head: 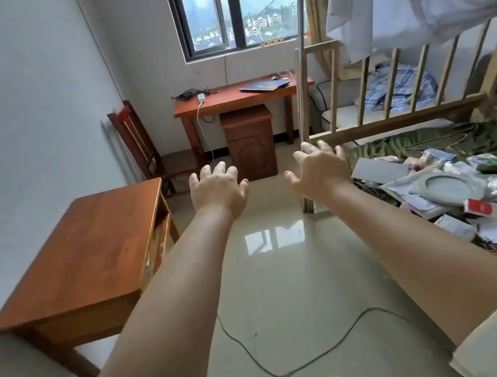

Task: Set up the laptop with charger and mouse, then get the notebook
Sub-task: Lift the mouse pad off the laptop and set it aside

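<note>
Closed laptop [265, 86] lies lengthwise along desk [225, 99].

Far beyond both spread hands, the flat blue item [265, 86] on the far desk [225, 101] is too small to tell as laptop or notebook, and the dark tangle [189, 93] at the desk's left end cannot be made out as a charger. The tiny object [274, 77] behind the blue item is unreadable. Beyond the right hand [316, 167], a bed post [304, 118] hides the desk's right end.

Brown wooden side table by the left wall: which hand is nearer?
Left. The left hand hovers just right of the brown wooden side table; the right hand is farther right.
</note>
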Available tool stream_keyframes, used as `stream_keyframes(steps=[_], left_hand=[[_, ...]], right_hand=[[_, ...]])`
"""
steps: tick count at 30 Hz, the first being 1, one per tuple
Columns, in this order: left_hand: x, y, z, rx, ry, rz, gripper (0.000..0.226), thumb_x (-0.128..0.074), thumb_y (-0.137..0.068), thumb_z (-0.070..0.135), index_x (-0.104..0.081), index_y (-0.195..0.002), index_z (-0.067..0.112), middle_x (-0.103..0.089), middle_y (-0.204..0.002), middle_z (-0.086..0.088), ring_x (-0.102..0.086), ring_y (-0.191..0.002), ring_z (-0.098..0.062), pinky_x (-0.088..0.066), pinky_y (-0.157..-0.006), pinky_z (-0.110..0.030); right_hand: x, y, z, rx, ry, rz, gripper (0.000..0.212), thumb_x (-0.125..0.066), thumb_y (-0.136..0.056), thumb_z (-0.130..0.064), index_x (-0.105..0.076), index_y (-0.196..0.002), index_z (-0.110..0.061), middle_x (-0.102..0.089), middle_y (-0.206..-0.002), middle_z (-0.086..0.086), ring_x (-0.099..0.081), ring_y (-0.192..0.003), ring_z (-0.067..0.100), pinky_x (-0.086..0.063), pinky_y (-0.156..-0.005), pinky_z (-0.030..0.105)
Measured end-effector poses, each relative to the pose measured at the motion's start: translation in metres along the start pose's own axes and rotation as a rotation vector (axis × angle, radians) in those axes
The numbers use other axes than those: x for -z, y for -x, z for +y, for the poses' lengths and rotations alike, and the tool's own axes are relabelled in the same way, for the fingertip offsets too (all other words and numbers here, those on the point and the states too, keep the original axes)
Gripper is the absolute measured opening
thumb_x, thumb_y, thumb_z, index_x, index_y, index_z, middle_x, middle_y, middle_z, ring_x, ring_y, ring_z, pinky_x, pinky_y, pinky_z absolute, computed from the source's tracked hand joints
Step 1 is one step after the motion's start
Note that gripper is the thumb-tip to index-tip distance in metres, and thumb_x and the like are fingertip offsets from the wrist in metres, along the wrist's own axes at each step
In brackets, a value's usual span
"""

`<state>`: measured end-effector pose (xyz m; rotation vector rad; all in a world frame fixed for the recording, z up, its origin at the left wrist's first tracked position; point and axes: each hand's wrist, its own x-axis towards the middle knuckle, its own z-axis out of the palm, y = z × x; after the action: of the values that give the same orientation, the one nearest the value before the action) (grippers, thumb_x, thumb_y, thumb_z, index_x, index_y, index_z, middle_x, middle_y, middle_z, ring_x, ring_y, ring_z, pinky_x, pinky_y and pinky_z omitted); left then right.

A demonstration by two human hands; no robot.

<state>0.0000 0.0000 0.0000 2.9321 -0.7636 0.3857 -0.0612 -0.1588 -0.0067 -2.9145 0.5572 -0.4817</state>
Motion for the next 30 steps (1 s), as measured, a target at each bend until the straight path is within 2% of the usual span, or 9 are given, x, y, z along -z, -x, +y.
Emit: stream_keyframes(steps=[3, 10, 15, 20, 25, 30], left_hand=[[-0.028, -0.072, -0.003, 0.015, -0.011, -0.040, 0.046, -0.033, -0.095, 0.039, -0.039, -0.133, 0.015, -0.032, -0.150, -0.006, -0.024, -0.138, -0.028, -0.020, -0.113, -0.046], [-0.078, -0.248, -0.009, 0.035, -0.040, -0.173, 0.046, -0.033, -0.095, 0.040, -0.037, -0.134, 0.016, -0.031, -0.150, -0.004, -0.025, -0.137, -0.027, -0.023, -0.112, -0.044], [-0.100, -0.370, -0.034, 0.062, 0.022, -0.161, 0.048, -0.035, -0.094, 0.041, -0.035, -0.136, 0.017, -0.032, -0.149, -0.003, -0.025, -0.137, -0.025, -0.021, -0.113, -0.044], [-0.153, -0.496, -0.062, 0.054, -0.073, -0.305, 0.048, -0.036, -0.094, 0.041, -0.036, -0.135, 0.018, -0.036, -0.146, -0.002, -0.031, -0.133, -0.025, -0.028, -0.108, -0.040], [-0.217, -0.624, -0.083, 0.019, -0.032, -0.391, 0.046, -0.037, -0.094, 0.041, -0.038, -0.133, 0.018, -0.042, -0.142, -0.002, -0.037, -0.129, -0.025, -0.032, -0.104, -0.037], [-0.276, -0.731, -0.096, 0.001, -0.029, -0.494, 0.043, -0.035, -0.094, 0.040, -0.042, -0.130, 0.017, -0.044, -0.140, -0.003, -0.039, -0.127, -0.027, -0.033, -0.102, -0.037]], right_hand=[[-0.025, -0.071, 0.015, -0.013, -0.019, 0.006, 0.047, -0.046, -0.089, -0.040, -0.049, -0.126, -0.012, -0.034, -0.149, 0.006, -0.022, -0.140, 0.029, -0.015, -0.115, 0.052], [-0.080, -0.250, 0.036, -0.039, -0.025, -0.123, 0.046, -0.044, -0.089, -0.041, -0.050, -0.125, -0.013, -0.035, -0.149, 0.007, -0.021, -0.140, 0.029, -0.015, -0.114, 0.051], [-0.115, -0.373, 0.030, -0.009, -0.065, -0.112, 0.047, -0.045, -0.088, -0.042, -0.052, -0.123, -0.012, -0.039, -0.146, 0.008, -0.025, -0.138, 0.029, -0.017, -0.114, 0.050], [-0.175, -0.492, 0.027, -0.034, -0.040, -0.193, 0.044, -0.044, -0.087, -0.038, -0.051, -0.123, -0.012, -0.046, -0.140, 0.007, -0.031, -0.134, 0.028, -0.023, -0.112, 0.048], [-0.244, -0.606, 0.022, -0.120, -0.037, -0.276, 0.035, -0.044, -0.088, -0.036, -0.059, -0.104, -0.009, -0.058, -0.120, 0.008, -0.045, -0.120, 0.028, -0.032, -0.102, 0.044], [-0.297, -0.709, 0.028, -0.164, -0.031, -0.345, 0.029, -0.043, -0.086, -0.033, -0.059, -0.093, -0.009, -0.060, -0.114, 0.009, -0.048, -0.115, 0.029, -0.034, -0.098, 0.043]])
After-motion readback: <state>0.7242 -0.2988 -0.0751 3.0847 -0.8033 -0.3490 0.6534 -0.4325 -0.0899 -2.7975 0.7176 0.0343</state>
